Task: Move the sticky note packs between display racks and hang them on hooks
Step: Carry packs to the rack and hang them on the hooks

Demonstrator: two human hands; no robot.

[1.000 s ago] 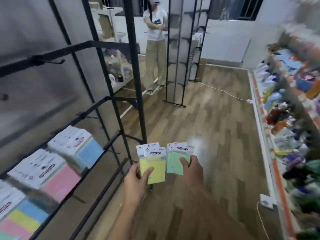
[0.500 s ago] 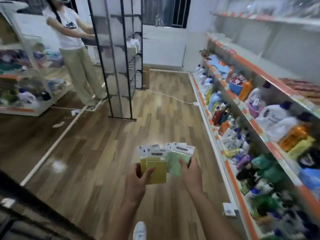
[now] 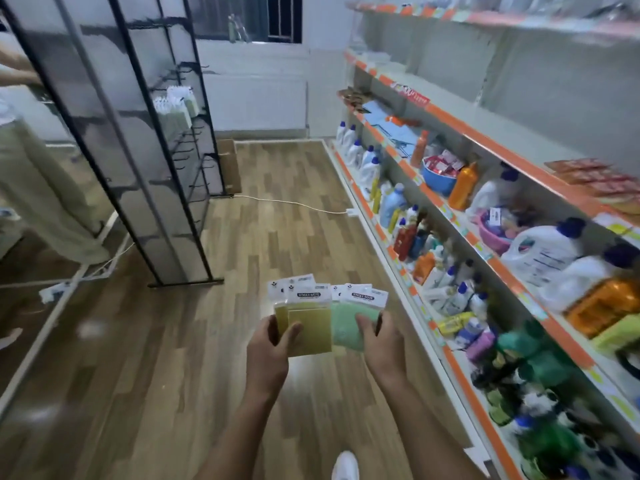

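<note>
**Sticky note packs carried in both hands toward the hook rack**

Two fans of packs are held at chest height, approx. centre of view. The yellow packs (image 3: pixel 309 328) are gripped by the left hand (image 3: pixel 270 355), thumb curled over the front face, fingers behind. The green packs (image 3: pixel 349 323) are pinched by the right hand (image 3: pixel 384 344), thumb on the front, fingers wrapped round the back. Both fans touch edge to edge; the white header cards point to 12 o'clock.

The black display rack (image 3: pixel 138 150) stands at approx. 10 o'clock, well apart from the hands; hooks are seen along its side w/ some white-headed packs (image 3: pixel 175 107) already hung. The shelf w/ detergent bottles (image 3: pixel 540 251) runs from 1 to 4 o'clock. A cable (image 3: pixel 294 203) lies across the floor ahead.

Handling, as judged: packs are light, thin, fairly stiff from the paper block, but film-wrapped and thus prob. slippery against each other, so a fan can slide apart if the grip is eased. For hanging, one pack at a time is best taken by the lower body, leaving the header free for the hook; hang holes are too small to be made out here.
</note>
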